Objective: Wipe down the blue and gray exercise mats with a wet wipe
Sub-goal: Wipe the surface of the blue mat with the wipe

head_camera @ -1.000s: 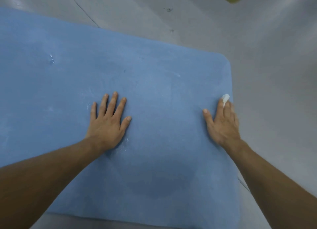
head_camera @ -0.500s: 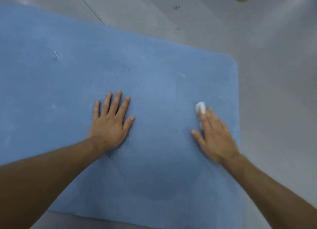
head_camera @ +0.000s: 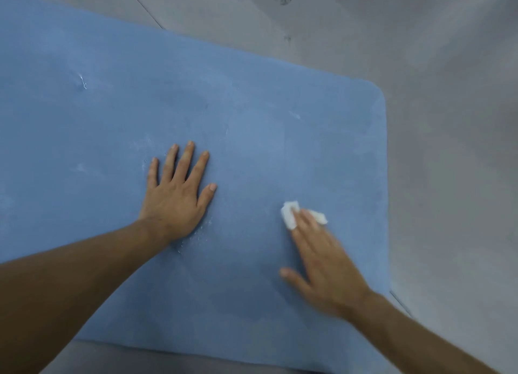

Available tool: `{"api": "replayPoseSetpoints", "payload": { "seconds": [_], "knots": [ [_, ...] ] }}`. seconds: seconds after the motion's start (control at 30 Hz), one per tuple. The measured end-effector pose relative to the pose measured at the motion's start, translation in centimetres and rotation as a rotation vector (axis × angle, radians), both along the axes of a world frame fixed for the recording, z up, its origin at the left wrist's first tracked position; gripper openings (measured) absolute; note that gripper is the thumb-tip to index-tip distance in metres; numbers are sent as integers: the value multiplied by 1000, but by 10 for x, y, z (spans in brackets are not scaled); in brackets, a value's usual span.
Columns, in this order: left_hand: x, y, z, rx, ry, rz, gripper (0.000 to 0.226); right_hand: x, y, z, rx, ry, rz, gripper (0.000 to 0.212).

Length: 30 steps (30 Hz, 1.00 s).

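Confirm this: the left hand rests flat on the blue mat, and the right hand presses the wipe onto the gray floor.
One error: the right hand presses the wipe onto the blue mat, not the floor, as the head view shows. The left hand does rest flat on the mat.
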<state>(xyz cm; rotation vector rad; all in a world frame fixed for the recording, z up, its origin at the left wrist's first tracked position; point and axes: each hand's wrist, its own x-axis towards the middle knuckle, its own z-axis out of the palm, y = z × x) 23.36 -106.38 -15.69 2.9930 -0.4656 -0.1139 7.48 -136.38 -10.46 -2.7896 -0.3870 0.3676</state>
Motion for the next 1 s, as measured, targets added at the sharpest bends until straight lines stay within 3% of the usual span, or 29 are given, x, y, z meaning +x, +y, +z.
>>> {"api": "replayPoseSetpoints", "payload": {
  "seconds": [0.2, 0.37, 0.5, 0.67, 0.83, 1.0],
  "knots": [
    [0, 0, 2, -11, 5, 5, 72, -38, 25, 2, -114, -60, 170, 82],
    [-1, -1, 1, -19, 0, 18, 71, 17, -17, -1, -237, -12, -210, 76],
    [0, -1, 2, -27, 1, 19, 72, 58, -44, -8, -189, 1, -450, 78],
    [-1, -1, 0, -23, -24, 16, 71, 48, -27, -18, -118, -38, -235, 72],
    [-1, -1, -2, -36, -41, 12, 69, 33, -4, -13, -131, -32, -174, 81],
    [0, 0, -4, -23, -51, 9, 70, -33, 16, -15, -124, -68, 195, 80]
  ]
}}
